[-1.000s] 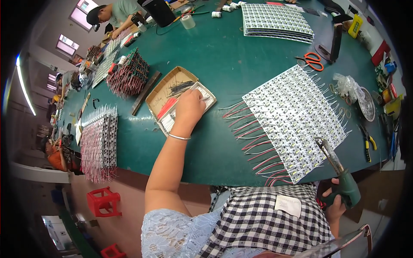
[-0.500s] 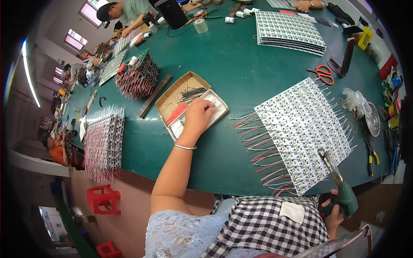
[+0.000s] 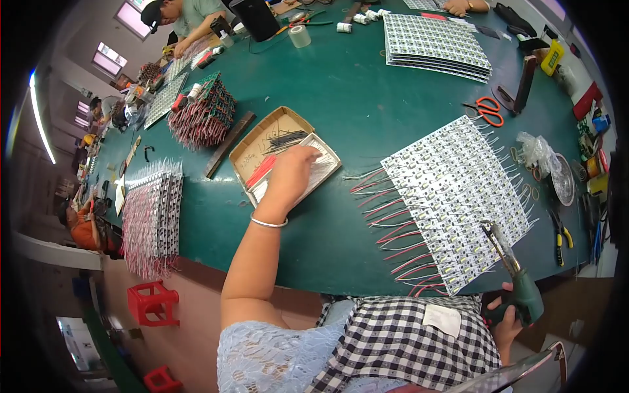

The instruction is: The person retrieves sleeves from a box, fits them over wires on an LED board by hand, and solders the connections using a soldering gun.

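A person seated at a long green tabletop [image 3: 354, 98] reaches the left hand [image 3: 291, 173] into a shallow cardboard tray [image 3: 262, 141] holding loose black, red and white wire pieces. The fingers curl down over the white wires [image 3: 321, 171] at the tray's right end; whether they have pinched any is hidden beneath the hand. A silver bangle [image 3: 268, 223] circles the wrist.

The right hand [image 3: 508, 321], low at the tabletop's near edge, is wrapped around the grip of a green soldering tool [image 3: 521, 288], its metal tip resting over the near corner of a white sheet of LED modules [image 3: 455, 196]. Red and black leads fan out from that sheet's left side. The hand itself is partly cut off behind the tool and the checked apron [image 3: 400, 340].

Orange-handled scissors [image 3: 488, 111] lie beyond the sheet (a second stack of module sheets [image 3: 436, 42] sits farther back). To the left, bundles of wired modules [image 3: 154, 213] overhang the tabletop edge. Other workers at the far end are bent by the lens and hard to make out.
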`<state>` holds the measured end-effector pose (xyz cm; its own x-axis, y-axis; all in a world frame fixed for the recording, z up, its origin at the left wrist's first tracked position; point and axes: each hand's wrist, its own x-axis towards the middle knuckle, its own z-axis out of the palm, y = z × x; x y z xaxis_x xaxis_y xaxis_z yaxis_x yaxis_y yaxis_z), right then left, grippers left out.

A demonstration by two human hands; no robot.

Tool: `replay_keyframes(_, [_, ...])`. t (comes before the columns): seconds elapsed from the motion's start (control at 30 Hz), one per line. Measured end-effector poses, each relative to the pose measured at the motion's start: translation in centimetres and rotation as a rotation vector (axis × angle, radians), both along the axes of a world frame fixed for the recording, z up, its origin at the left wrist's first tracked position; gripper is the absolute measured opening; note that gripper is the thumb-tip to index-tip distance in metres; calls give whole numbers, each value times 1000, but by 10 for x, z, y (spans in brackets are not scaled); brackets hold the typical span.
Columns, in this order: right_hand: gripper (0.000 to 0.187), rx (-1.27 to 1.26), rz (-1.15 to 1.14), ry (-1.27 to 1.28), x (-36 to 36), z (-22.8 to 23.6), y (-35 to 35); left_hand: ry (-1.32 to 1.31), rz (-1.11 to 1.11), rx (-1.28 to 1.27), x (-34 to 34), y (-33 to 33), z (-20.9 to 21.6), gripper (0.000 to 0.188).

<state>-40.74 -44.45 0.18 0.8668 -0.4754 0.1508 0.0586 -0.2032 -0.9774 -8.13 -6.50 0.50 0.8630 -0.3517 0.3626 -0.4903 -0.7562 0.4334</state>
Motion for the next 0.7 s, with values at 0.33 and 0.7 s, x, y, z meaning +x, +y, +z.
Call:
replay_keyframes(0.33, [49,6,-27,17,16,3,-1,328,-109,-770,-60,-29,6,14])
replay_keyframes(0.7, [57,453,179,-62,68,26,3,1205,-330,-529,-78,-101,41,25])
